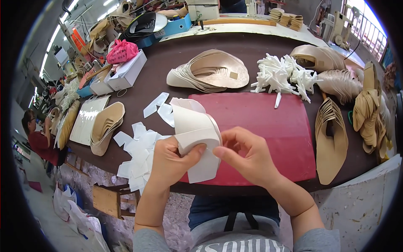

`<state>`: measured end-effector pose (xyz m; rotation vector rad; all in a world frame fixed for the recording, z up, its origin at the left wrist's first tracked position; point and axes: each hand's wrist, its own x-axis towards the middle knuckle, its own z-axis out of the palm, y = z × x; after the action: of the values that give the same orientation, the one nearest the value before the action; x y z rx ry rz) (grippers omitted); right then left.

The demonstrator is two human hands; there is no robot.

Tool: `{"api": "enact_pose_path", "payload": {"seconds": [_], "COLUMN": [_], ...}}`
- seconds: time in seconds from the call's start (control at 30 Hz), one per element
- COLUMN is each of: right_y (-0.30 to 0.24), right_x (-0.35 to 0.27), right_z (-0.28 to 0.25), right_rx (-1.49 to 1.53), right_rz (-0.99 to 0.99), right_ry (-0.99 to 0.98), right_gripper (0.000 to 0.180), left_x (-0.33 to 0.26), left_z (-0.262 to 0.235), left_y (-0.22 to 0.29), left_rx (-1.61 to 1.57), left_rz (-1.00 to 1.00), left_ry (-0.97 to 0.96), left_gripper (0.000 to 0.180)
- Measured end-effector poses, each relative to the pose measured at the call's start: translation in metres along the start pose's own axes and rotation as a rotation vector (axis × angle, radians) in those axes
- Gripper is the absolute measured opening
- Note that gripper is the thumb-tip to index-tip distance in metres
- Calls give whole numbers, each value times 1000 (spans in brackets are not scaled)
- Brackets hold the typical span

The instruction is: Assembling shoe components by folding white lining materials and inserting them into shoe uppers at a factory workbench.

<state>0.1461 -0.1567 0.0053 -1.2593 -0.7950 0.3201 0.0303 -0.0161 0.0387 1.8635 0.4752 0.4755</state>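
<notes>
White, stiff and slightly curled, a stack of paper pieces (196,140) sits between the person's two hands over the near edge of the table (168,59), just above the red cutting mat (260,126).

From the head camera, the only view there is: the left hand (170,161) is clamped round the lower left part of the stack, thumb across its face and fingers wrapped behind, so it carries the weight. The right hand (245,157) comes in from the right, its thumb and forefinger pinched on the stack's right edge; the other fingers are curled loosely above. Both hands are therefore closed on the same bundle, the left as holder, the right at the edge nearest it.

The stack's long axis runs from the far left down toward the person, tilted a little, with its upper end fanning out over the mat's far-left corner. The working edge lies directly to the left of the right fingertips, touching them.

Loose white scraps (136,155) lie scattered just to the left of the left hand, at the near-left edge of the table. Farther off, a pile of tan sole-shaped pieces (210,71) sits beyond the mat, white plastic bits (283,75) to its right, and another tan stack (331,143) by the right edge.
</notes>
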Motion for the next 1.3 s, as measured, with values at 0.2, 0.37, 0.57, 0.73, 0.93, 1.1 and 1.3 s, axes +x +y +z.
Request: {"api": "enact_pose_path", "payload": {"seconds": [0.2,0.37,0.57,0.73,0.93,1.1,1.3], "right_y": [-2,4,-16,-31,-13,13,37], "right_x": [-6,-12,0,28,6,-10,-33], "right_z": [-2,5,-11,-21,-35,-23,-8], "right_rx": [-183,-260,-625,-833,-254,106,122], "right_rz": [116,42,-339,-701,202,441,124], "right_ry": [-188,-208,-162,-135,-101,-35,33], "right_gripper": [7,8,9,9,13,23,22], "left_x": [8,6,-2,-22,-26,-15,-16], "left_z": [12,4,-17,-12,-1,25,6], "left_y": [-4,-10,-31,14,-17,-23,-12], "left_rx": [-478,-414,-431,802,375,70,325], "left_rz": [83,42,31,773,272,319,-51], "left_ry": [-75,-71,294,290,247,226,-148], "left_gripper": [29,36,33,38,26,17,22]}}
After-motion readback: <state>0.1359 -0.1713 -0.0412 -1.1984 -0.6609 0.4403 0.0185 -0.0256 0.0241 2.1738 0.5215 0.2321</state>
